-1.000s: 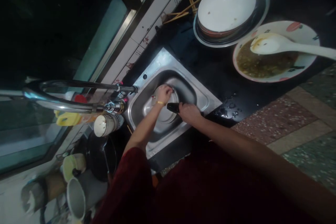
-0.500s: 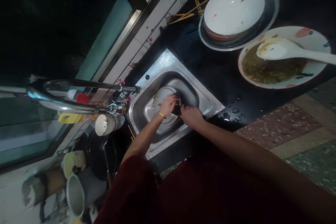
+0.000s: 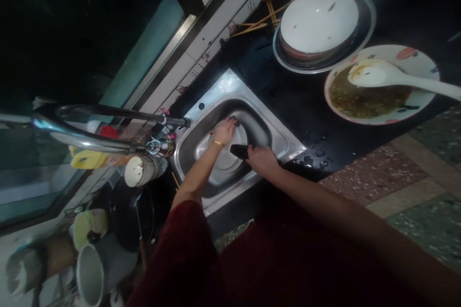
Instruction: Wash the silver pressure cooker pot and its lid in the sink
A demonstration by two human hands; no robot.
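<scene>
Over the stainless steel sink (image 3: 268, 143), my left hand (image 3: 225, 132), with a yellow band at the wrist, reaches to the far rim of a pale round dish (image 3: 234, 163). Its fingers look stretched out; the fingertips are small and partly hidden. My right hand (image 3: 262, 160) is closed around a black elongated object (image 3: 238, 151) whose exact kind does not show. This black object points left above the dish, apart from my left hand. Under my hands, the dish lies in the basin, partly covered by my left arm.
A chrome faucet (image 3: 90, 141) rises left of the sink, beside a white cup (image 3: 135, 171). On the dark counter stand stacked bowls (image 3: 319, 19) and a patterned bowl (image 3: 419, 64) of soup with a white ladle (image 3: 382, 74). Pots (image 3: 90, 273) stand lower left.
My left hand has moved away from the black object, up and left to the dish's far rim. My right hand keeps the black object, now more visible. The view has shifted slightly.
</scene>
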